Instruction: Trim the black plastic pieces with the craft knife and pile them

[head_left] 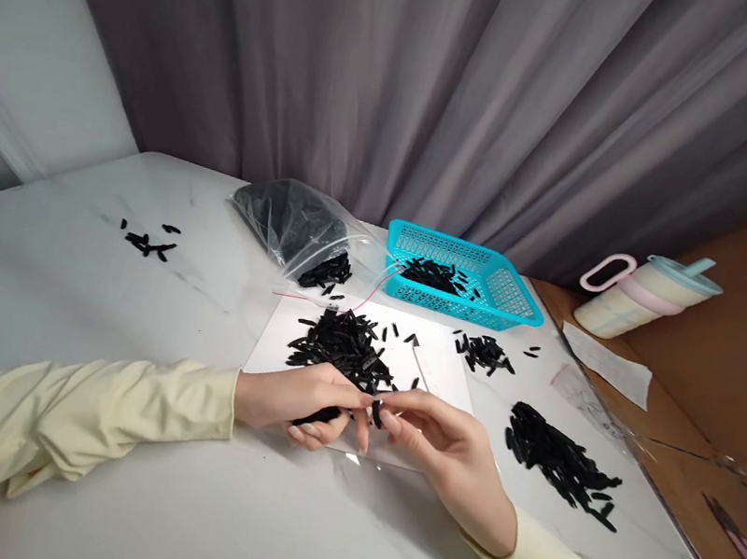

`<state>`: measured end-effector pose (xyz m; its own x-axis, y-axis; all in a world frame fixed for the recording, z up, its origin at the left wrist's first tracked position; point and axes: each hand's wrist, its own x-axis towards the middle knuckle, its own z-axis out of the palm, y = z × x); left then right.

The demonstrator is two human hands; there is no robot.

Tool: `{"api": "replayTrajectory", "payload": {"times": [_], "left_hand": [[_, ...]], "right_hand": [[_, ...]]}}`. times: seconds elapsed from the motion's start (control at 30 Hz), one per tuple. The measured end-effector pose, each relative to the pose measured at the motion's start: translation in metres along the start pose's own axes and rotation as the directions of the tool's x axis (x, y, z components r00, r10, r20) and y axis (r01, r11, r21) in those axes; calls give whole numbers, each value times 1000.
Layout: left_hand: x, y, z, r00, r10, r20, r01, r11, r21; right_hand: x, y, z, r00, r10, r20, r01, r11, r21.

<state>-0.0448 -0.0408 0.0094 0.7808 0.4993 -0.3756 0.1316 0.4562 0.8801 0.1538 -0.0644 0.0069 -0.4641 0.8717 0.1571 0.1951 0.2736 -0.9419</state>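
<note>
My left hand (298,395) is closed, with several small, slim black pieces (320,417) tucked in its curled fingers. Its thumb and forefinger meet the fingertips of my right hand (460,449) at one short black piece (376,412). That piece stands upright, pinched by my right thumb and fingers. Just beyond the hands a heap of similar black pieces (343,346) lies on a white sheet (453,377). A thin pointed tool (421,363) rests to the right of the heap. What the pieces are made of, I cannot tell.
A clear plastic bag (290,219) spills black pieces at the back. Beside it stands a blue basket (516,314) with more inside. Other piles lie right (554,459) and left (152,244). A tumbler (646,299) and pink-handled tool (745,556) occupy the brown surface.
</note>
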Motion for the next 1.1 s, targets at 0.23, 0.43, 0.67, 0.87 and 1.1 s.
{"api": "replayTrajectory", "payload": {"times": [0.23, 0.43, 0.67, 0.87, 1.1], "left_hand": [[-1, 2, 3, 999, -23, -30, 25, 996, 84], [-2, 1, 4, 999, -20, -31, 24, 988, 155], [-2, 2, 4, 999, -32, -31, 37, 987, 158], [-2, 2, 5, 997, -59, -59, 68, 986, 153], [-4, 0, 8, 996, -41, -79, 56, 976, 208]], "right_hand": [[1, 14, -2, 964, 257, 68, -255, 818, 516], [1, 16, 1, 961, 222, 168, -278, 803, 528], [2, 17, 0, 949, 206, 237, -305, 782, 543], [4, 17, -4, 879, 219, 424, -460, 621, 634], [6, 15, -7, 814, 234, 532, -573, 478, 666]]}}
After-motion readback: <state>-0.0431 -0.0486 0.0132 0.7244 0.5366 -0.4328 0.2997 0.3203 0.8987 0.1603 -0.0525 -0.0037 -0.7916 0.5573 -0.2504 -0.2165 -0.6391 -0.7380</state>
